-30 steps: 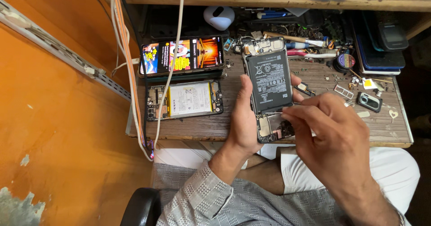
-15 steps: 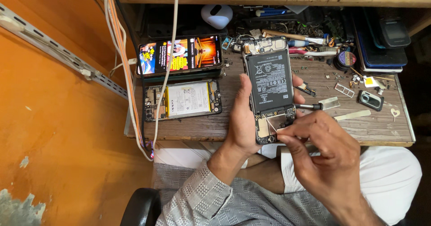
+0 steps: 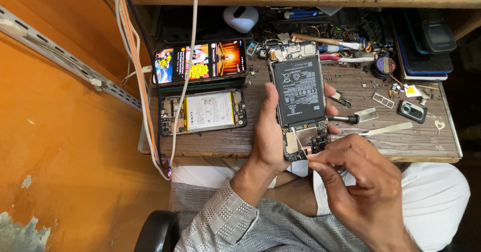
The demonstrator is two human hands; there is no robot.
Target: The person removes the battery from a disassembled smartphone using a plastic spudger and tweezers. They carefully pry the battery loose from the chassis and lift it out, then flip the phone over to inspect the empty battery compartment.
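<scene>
Left hand (image 3: 270,142) hides opened phone (image 3: 299,99) left edge.

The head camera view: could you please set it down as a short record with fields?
Place: wooden workbench beside an orange wall
Left hand: holds an opened phone, back cover off, black battery showing
Right hand: fingertips pinch a thin pale strip at the opened phone's lower end
On the bench, left: lit phone; below it a second opened phone with white battery
On the bench, right: small screwdriver, flat pale pry tool, small camera part
Hanging: white and orange cables
</scene>
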